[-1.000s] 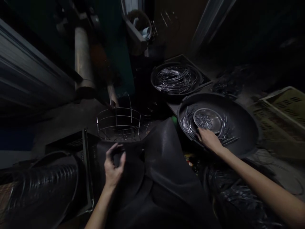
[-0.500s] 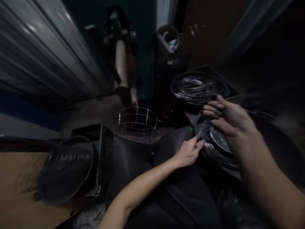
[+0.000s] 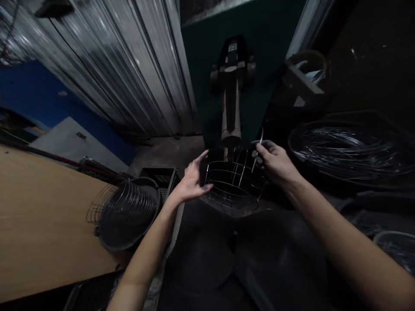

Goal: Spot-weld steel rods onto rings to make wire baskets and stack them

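Note:
A round cage of thin wire rings and rods (image 3: 227, 183) sits below the dark arm of a machine (image 3: 231, 103). My left hand (image 3: 194, 179) is at the left side of the cage, its thumb and fingers spread apart around that edge. Over the cage's right side, my right hand (image 3: 267, 156) pinches a short, thin metal rod (image 3: 258, 151) between thumb and fingers. The rod stands tilted, its lower end near the rings. Whether it touches them cannot be made out in the dark.
Loose wires fill a round tray (image 3: 343, 144) on the right. At the left, a dark bucket (image 3: 119, 229) holds a stack of wire rings beside a wooden board (image 3: 42, 224). Corrugated metal (image 3: 129, 65) stands behind.
Both hands have moved from the container at the right to the wire cage. My left hand has opened, and a rod now shows in my right hand. The view has turned left.

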Demonstrator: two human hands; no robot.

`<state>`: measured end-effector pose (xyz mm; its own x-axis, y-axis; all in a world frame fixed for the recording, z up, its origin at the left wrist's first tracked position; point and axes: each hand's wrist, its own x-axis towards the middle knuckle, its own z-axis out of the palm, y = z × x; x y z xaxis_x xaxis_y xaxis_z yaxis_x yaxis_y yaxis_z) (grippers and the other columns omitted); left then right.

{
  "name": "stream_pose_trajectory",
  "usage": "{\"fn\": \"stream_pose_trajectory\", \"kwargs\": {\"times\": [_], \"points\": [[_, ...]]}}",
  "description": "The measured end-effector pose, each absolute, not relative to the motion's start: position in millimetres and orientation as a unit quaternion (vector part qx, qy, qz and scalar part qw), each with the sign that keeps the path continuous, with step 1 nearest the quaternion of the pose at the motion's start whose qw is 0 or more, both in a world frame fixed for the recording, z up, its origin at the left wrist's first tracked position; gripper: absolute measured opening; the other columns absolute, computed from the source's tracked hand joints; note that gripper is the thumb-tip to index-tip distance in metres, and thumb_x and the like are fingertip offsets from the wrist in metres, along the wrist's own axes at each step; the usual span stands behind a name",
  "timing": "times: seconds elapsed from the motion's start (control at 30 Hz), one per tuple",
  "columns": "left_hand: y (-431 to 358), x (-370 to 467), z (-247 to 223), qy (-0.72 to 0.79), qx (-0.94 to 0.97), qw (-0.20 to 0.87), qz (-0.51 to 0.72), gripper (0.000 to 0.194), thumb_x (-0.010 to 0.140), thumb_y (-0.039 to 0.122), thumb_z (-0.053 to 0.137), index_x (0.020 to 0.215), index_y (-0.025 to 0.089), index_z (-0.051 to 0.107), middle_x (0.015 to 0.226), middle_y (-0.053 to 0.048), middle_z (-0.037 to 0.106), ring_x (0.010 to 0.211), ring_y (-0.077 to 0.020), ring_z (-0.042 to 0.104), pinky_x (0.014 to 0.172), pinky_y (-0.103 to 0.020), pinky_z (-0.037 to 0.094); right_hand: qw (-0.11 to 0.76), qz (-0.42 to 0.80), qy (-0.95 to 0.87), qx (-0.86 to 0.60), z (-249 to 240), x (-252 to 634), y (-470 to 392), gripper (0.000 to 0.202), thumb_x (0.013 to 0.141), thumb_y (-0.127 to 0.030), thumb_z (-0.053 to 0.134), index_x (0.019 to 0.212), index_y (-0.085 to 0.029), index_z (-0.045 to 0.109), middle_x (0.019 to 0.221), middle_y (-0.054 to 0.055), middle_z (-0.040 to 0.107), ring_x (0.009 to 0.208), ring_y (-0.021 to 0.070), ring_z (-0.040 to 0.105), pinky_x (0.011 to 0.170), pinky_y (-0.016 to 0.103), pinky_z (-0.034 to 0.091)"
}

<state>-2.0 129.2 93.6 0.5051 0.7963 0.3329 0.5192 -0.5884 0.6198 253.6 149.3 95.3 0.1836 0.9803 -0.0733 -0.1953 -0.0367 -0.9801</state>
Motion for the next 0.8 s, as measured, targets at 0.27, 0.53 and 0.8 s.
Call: {"fn": "stream_pose_trajectory", "kwargs": {"times": [0.27, 0.53, 0.8], "points": [[163.7, 38.9, 22.4, 0.315, 0.754, 0.3, 0.492, 0.082, 0.066, 0.02, 0.062, 0.135, 0.023, 0.017, 0.097, -0.002, 0.051, 0.09, -0.0166, 0.055, 0.087, -0.037, 0.046, 0.565, 0.534, -0.365, -0.512, 78.4, 229.9, 176.5, 0.044, 0.059, -0.044, 0.077, 0.083, -0.019, 0.049, 0.052, -0.009, 0.049, 0.037, 0.004, 0.035, 0.033, 0.016, 0.024], [167.0, 24.0, 18.1, 0.303, 0.735, 0.295, 0.53, 0.084, 0.064, 0.02, 0.062, 0.133, 0.023, 0.015, 0.093, 0.0, 0.051, 0.088, -0.0158, 0.053, 0.086, -0.035, 0.044, 0.571, 0.495, -0.404, -0.515, 88.2, 212.8, 181.1, 0.046, 0.057, -0.049, 0.078, 0.075, -0.021, 0.046, 0.049, -0.009, 0.043, 0.039, 0.0058, 0.037, 0.036, 0.018, 0.03], [179.0, 20.2, 11.7, 0.294, 0.723, 0.315, 0.54, 0.087, 0.063, 0.022, 0.066, 0.135, 0.024, 0.017, 0.095, -0.001, 0.051, 0.089, -0.0165, 0.053, 0.089, -0.038, 0.042, 0.576, 0.461, -0.405, -0.54, 81.7, 207.5, 191.0, 0.041, 0.058, -0.047, 0.075, 0.074, -0.021, 0.047, 0.05, -0.008, 0.042, 0.042, 0.0085, 0.043, 0.039, 0.021, 0.036]]}}
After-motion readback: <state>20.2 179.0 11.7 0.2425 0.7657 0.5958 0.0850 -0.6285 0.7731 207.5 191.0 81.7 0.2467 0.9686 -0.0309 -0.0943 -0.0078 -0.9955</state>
